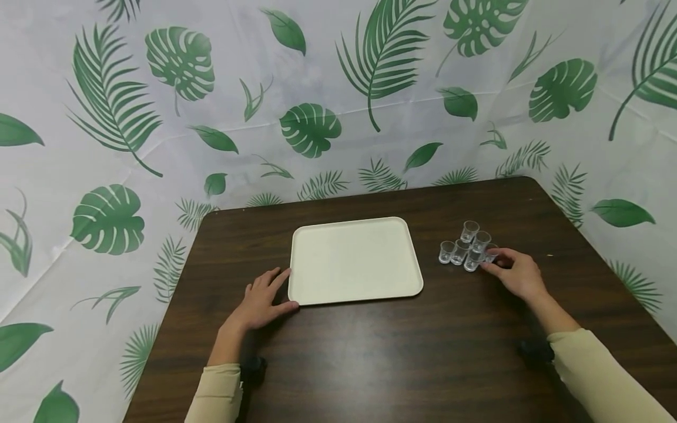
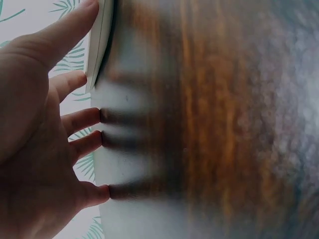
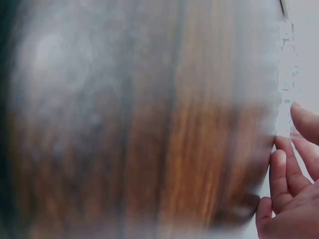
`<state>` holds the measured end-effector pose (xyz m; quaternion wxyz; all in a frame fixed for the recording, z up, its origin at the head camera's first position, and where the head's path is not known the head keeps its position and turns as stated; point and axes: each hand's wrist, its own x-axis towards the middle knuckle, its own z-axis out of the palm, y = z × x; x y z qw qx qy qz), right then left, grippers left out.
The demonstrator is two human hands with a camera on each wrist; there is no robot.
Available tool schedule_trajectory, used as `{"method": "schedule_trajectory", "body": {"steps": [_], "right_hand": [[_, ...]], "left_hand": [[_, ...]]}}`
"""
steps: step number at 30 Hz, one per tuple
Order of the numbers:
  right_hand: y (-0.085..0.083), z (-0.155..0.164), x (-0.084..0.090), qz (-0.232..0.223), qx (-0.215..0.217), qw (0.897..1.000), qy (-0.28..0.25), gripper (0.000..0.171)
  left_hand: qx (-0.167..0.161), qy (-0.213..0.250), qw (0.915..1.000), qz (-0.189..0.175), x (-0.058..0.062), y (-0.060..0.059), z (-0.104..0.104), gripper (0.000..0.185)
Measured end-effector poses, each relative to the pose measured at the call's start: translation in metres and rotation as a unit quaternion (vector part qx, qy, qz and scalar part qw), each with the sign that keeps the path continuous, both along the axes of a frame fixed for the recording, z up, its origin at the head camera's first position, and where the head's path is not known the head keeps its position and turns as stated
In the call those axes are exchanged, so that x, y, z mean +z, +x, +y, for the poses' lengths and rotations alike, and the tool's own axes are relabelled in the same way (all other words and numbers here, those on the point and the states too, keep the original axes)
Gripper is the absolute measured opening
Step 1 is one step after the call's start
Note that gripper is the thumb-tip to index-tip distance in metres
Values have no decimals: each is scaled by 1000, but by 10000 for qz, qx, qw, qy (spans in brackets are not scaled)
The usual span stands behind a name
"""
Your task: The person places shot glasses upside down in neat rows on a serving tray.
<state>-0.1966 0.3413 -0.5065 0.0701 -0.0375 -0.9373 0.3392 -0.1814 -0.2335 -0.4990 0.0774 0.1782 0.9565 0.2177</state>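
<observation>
Six clear shot glasses (image 1: 459, 254) stand upright in a tight cluster on the right part of a dark wood-grain table (image 1: 370, 352), well apart from a cream rectangular tray (image 1: 354, 258) lying flat near the table's middle; no glass is on the tray. The right hand (image 1: 518, 273) is at the cluster's right side, thumb and forefinger curled about the rightmost glass (image 1: 491, 257) in what reads as a light pinch. That outer glass has its right side free of neighbours, which presumably explains the approach from there: the glasses stand so close that fingers would find little room between them. Whether the pinched glass bears on the table or is slightly raised cannot be told, and the right wrist view shows the fingers but little of the glassware. The left hand (image 1: 259, 302) lies spread at the tray's near left corner, gripping nothing; its thumb and forefinger meet the rim while the other fingertips rest on the tabletop, as the left wrist view confirms. Such contact would serve to steady the tray, in this inspector's judgement, though no pressure can be verified. The tray's shallow raised rim would help keep items from sliding off. Behind the table hangs a white leaf-print cloth (image 1: 227, 106), slightly creased.
</observation>
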Motion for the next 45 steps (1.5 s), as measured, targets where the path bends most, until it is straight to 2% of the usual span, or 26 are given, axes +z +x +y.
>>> {"method": "schedule_trajectory", "body": {"steps": [6, 13, 17, 22, 26, 31, 39, 45], "right_hand": [[3, 6, 6, 24, -11, 9999, -123, 39], [5, 12, 24, 108, -200, 9975, -665, 43], [6, 11, 36, 434, -300, 9960, -715, 44], [1, -4, 53, 985, -296, 9939, -401, 42], [-8, -26, 64, 1289, -51, 9911, -318, 37], [-19, -53, 72, 1393, 461, 9886, -339, 34], [-40, -100, 78, 1247, 1129, 9846, -475, 30], [-53, -137, 72, 1083, 1359, 9825, -678, 34]], "left_hand": [[24, 48, 10000, -4, 1, 0, 3, 85], [32, 3, 10000, -87, -1, 1, 3, 85], [19, 72, 9999, -145, -2, 1, 4, 85], [-1, 89, 9998, -192, -1, 1, 5, 85], [27, 71, 9998, -186, 0, 2, 5, 85], [-9, 54, 9998, -184, -1, 3, 6, 85], [-6, 37, 9999, -169, -2, 3, 6, 85], [-11, 20, 9999, -138, -3, 3, 6, 84]]}}
